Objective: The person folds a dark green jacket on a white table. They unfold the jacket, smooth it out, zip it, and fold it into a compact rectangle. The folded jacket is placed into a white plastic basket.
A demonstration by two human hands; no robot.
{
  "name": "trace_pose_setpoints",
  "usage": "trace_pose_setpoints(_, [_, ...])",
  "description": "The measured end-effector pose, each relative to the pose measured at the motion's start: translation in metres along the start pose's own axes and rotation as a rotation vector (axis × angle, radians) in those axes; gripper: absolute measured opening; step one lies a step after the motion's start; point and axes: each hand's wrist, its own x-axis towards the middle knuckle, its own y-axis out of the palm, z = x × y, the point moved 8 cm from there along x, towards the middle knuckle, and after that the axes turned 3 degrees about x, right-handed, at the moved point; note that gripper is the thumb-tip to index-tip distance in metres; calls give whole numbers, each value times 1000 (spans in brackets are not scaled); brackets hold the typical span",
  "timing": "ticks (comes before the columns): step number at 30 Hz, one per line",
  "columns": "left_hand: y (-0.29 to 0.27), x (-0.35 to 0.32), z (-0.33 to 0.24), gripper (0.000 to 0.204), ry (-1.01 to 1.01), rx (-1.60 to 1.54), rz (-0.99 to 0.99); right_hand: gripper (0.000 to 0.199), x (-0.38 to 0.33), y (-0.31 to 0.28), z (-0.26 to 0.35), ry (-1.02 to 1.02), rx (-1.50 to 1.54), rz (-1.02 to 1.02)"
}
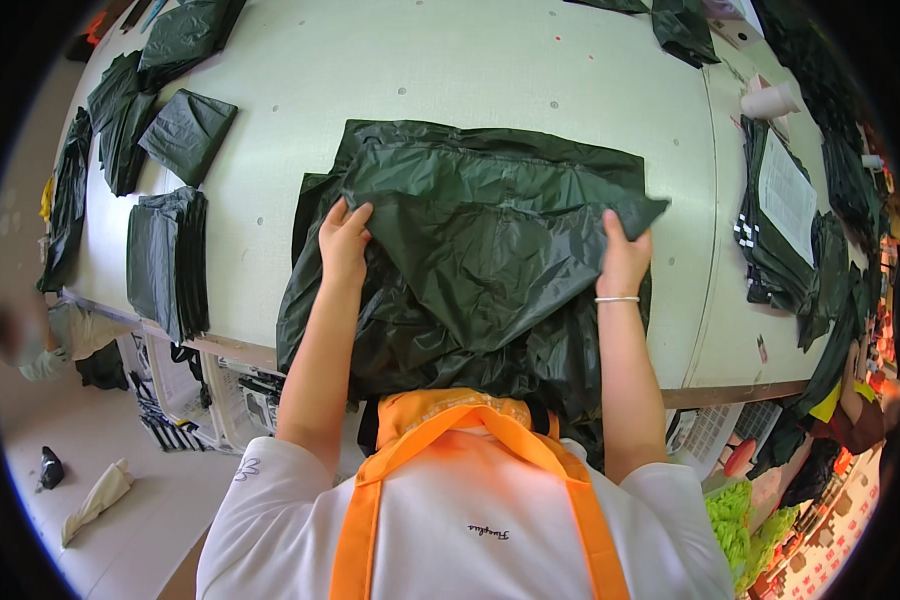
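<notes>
A large piece of shiny dark green waterproof fabric (470, 270) lies in front of me, its near part draping over the table's near edge. My left hand (345, 240) pinches the upper layer at its left side, thumb on top. At the right side my right hand (625, 255), with a thin bracelet on the wrist, grips the same layer; a pointed corner sticks out past the thumb. Between both hands this layer is lifted and sags in folds. Further layers of the dark green fabric lie flat beneath and beyond it.
The pale table (470, 70) carries a folded green stack (167, 260) and folded green pieces (190, 135) on the left. On the right are a white roll (770, 100) and a paper sheet (787, 190) on more green fabric. White crates (240, 400) stand under the table's edge.
</notes>
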Motion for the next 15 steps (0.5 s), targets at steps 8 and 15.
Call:
trace_pose_setpoints(8, [160, -80, -11, 49, 838, 1165, 414, 52, -89, 112, -35, -439, -1067, 860])
trace_pose_setpoints(15, [148, -74, 46, 47, 818, 1352, 598, 53, -135, 78, 20, -714, -847, 1189])
